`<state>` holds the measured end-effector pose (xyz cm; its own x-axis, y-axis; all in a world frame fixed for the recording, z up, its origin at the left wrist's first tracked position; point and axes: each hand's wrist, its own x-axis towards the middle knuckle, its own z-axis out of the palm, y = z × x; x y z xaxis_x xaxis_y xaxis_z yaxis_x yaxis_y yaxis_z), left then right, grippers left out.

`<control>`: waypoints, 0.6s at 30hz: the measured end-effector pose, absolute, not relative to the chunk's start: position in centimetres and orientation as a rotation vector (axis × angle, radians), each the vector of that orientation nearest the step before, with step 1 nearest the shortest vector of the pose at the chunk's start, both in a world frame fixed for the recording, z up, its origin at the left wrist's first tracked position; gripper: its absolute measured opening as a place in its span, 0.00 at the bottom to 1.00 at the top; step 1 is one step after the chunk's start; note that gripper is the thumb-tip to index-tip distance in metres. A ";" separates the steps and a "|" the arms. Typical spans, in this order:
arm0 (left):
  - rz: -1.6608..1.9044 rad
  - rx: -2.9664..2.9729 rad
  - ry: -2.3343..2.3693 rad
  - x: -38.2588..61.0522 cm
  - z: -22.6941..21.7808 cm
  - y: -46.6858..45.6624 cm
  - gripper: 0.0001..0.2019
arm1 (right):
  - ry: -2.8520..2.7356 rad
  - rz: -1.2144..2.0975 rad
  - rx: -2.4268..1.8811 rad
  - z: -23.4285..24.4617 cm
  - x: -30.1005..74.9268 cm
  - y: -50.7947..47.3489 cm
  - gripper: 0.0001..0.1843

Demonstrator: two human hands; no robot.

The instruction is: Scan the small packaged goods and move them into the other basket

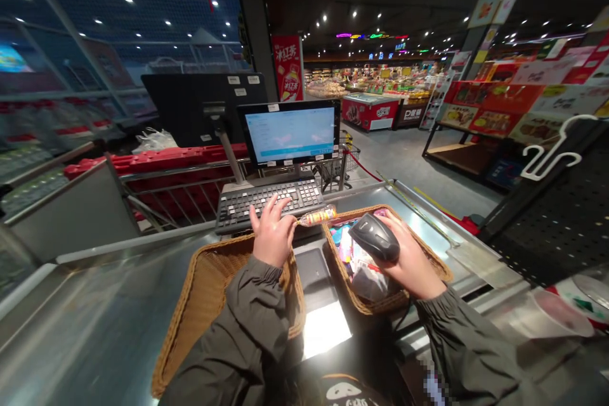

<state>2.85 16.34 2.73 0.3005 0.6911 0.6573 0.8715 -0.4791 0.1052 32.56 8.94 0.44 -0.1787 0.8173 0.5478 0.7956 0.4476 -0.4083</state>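
Observation:
My left hand (275,231) is above the front edge of a black keyboard (238,208). Between its thumb and a finger it pinches one end of a small clear packet with yellow and orange print (318,216); the other fingers stretch over the keys. My right hand (413,260) is wrapped round a black barcode scanner (373,238), which is over the right wicker basket (346,301). Colourful packaged goods (366,276) lie in that basket, partly hidden by the scanner and hand. Below my left hand is a second wicker basket (204,292), whose visible inside shows no goods.
A lit monitor (291,133) stands behind the keyboard, with a dark screen back (190,108) to its left. Both baskets rest on a metal counter (109,304). A white hanger (552,155) and plastic tubs (547,314) are at the right. Store shelves stand beyond.

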 end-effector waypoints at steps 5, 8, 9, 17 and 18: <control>-0.939 -2.221 -1.528 -0.8 2.5 15.1 0.09 | -2.125 0.072 -1.277 1.1 29.1 8.2 0.35; -0.931 -2.184 -1.570 -2.4 2.2 14.5 0.09 | -2.205 0.090 -1.230 1.2 27.5 8.3 0.33; -0.930 -2.173 -1.579 -2.9 2.1 14.4 0.08 | -2.229 0.095 -1.220 1.2 27.1 8.5 0.32; -0.917 -2.143 -1.607 -5.6 1.1 14.6 0.08 | -2.289 0.164 -1.176 1.2 24.1 10.4 0.32; -0.912 -2.139 -1.612 -5.8 0.9 14.6 0.08 | -2.291 0.165 -1.174 1.2 23.9 10.4 0.32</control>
